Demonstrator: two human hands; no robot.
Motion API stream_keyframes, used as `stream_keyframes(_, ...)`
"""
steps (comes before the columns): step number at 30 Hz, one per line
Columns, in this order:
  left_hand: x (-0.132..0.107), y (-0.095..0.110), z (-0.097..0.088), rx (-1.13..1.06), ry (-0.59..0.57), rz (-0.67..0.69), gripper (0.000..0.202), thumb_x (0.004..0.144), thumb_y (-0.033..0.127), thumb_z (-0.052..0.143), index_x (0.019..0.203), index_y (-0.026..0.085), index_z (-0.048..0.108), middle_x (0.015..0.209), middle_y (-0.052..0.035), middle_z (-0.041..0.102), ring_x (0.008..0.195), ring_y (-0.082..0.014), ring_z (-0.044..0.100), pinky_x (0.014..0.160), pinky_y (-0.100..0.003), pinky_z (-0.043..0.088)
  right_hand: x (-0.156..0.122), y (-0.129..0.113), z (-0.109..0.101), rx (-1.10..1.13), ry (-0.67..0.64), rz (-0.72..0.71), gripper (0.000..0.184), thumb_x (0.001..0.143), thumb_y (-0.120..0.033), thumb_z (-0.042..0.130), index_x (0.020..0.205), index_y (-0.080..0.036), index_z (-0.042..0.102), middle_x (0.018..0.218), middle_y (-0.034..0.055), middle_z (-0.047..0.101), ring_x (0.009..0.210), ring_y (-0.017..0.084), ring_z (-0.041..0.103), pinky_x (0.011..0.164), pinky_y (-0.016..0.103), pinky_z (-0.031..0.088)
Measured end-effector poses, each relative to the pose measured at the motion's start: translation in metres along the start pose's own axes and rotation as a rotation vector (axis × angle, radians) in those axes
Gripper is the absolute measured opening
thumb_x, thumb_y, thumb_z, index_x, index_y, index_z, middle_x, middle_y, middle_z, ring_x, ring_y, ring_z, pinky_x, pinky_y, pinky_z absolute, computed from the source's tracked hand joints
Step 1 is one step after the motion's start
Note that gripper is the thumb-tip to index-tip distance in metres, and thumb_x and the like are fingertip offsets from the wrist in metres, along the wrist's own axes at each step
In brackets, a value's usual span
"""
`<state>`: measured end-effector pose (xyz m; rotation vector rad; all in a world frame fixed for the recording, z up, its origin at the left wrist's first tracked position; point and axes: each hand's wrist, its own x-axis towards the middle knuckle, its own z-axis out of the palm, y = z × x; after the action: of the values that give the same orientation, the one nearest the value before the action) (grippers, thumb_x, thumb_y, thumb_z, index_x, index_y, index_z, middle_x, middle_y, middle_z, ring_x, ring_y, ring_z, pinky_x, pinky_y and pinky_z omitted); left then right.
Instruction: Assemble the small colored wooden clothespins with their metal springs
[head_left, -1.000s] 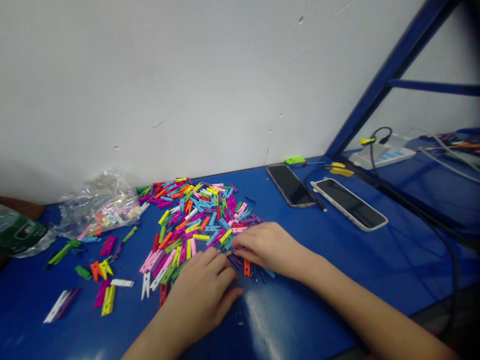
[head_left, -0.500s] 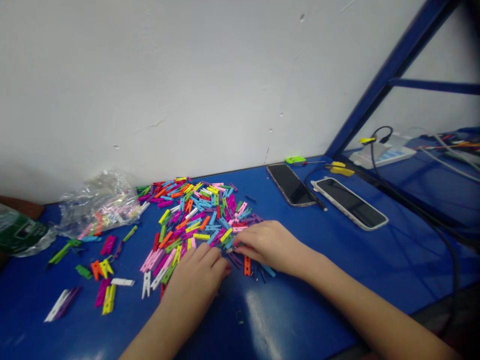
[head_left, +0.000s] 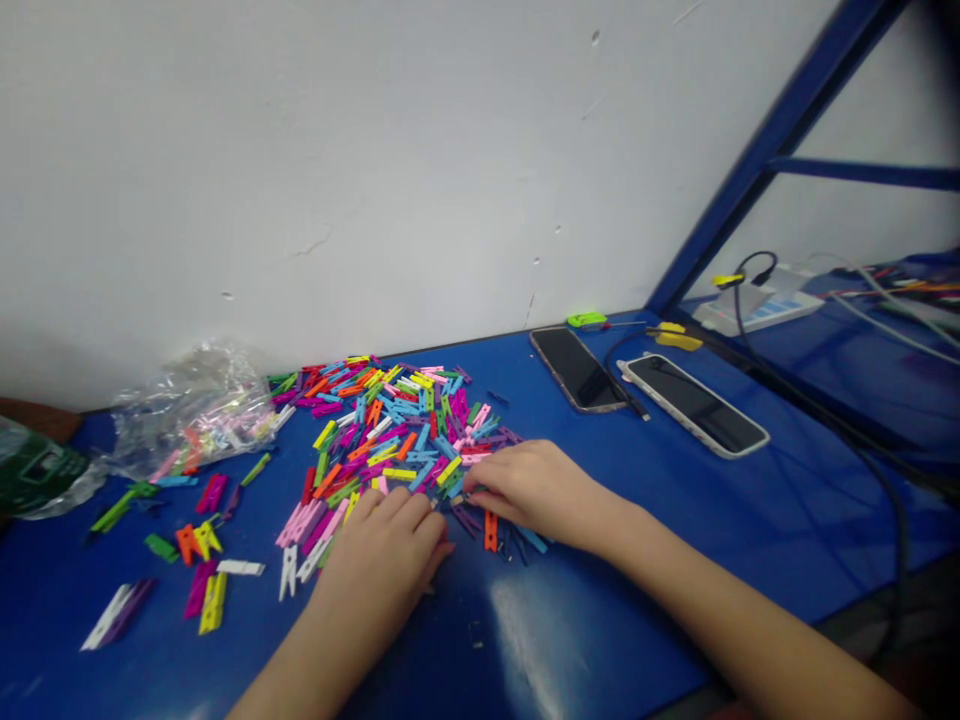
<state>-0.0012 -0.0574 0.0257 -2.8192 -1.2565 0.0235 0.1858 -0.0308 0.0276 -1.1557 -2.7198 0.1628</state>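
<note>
A heap of small coloured clothespins (head_left: 405,425) lies on the blue table in front of me. At its near edge my left hand (head_left: 394,540) is palm down with its fingers curled; whatever is under them is hidden. My right hand (head_left: 529,492) is at the heap's right edge, thumb and fingers pinched together. A small pale bit shows at those fingertips, too small to name. An orange clothespin (head_left: 490,531) lies just below the right fingers. Beside my left wrist is a white clothespin (head_left: 288,572).
Left of the heap lie a clear plastic bag (head_left: 199,415) with clothespins and several loose ones, including a yellow clothespin (head_left: 212,603). Two phones, a dark one (head_left: 576,370) and a white-cased one (head_left: 694,405), lie right, near a black cable (head_left: 832,410). A power strip (head_left: 757,312) sits behind.
The view has shifted slightly, moving everything a little left. Both hands keep nearly the same places and poses at the heap. No clothespin has visibly been moved.
</note>
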Motion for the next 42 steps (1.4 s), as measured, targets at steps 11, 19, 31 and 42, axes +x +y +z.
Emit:
stream_keyframes(11, -0.001, 0.005, -0.009, -0.089, 0.024, -0.181, 0.016, 0.08, 0.029, 0.044, 0.089, 0.019, 0.053, 0.081, -0.0033, 0.061, 0.077, -0.0204, 0.053, 0.07, -0.035, 0.035, 0.0, 0.0, -0.003, 0.023, -0.038, -0.001, 0.013, 0.081, -0.026, 0.046, 0.086, -0.02, 0.056, 0.078, 0.0013, 0.064, 0.073, 0.014, 0.059, 0.061, 0.021, 0.036)
stream_keyframes(19, 0.001, 0.001, -0.003, -0.024, -0.069, -0.074, 0.015, 0.081, 0.028, 0.043, 0.086, 0.022, 0.056, 0.085, -0.003, 0.059, 0.079, -0.0205, 0.054, 0.065, -0.033, 0.037, 0.001, 0.0, 0.0, -0.005, -0.056, 0.043, 0.014, 0.081, -0.028, 0.046, 0.088, -0.02, 0.056, 0.08, 0.0022, 0.064, 0.075, 0.016, 0.059, 0.061, 0.022, 0.037)
stream_keyframes(31, 0.001, 0.004, -0.006, -0.033, -0.092, -0.1, 0.018, 0.083, 0.027, 0.037, 0.085, 0.022, 0.055, 0.086, -0.0032, 0.058, 0.076, -0.0199, 0.054, 0.063, -0.033, 0.038, 0.002, -0.001, -0.001, -0.006, -0.078, 0.058, 0.017, 0.082, -0.03, 0.045, 0.087, -0.02, 0.058, 0.079, 0.0027, 0.064, 0.075, 0.015, 0.059, 0.062, 0.022, 0.037)
stream_keyframes(42, -0.002, 0.004, -0.003, -0.081, -0.062, -0.137, 0.02, 0.082, 0.034, 0.039, 0.086, 0.021, 0.054, 0.086, -0.0038, 0.056, 0.077, -0.0194, 0.052, 0.065, -0.032, 0.038, 0.002, -0.001, -0.001, 0.007, -0.076, 0.061, 0.015, 0.081, -0.03, 0.046, 0.085, -0.019, 0.057, 0.078, 0.0027, 0.065, 0.072, 0.016, 0.059, 0.059, 0.022, 0.036)
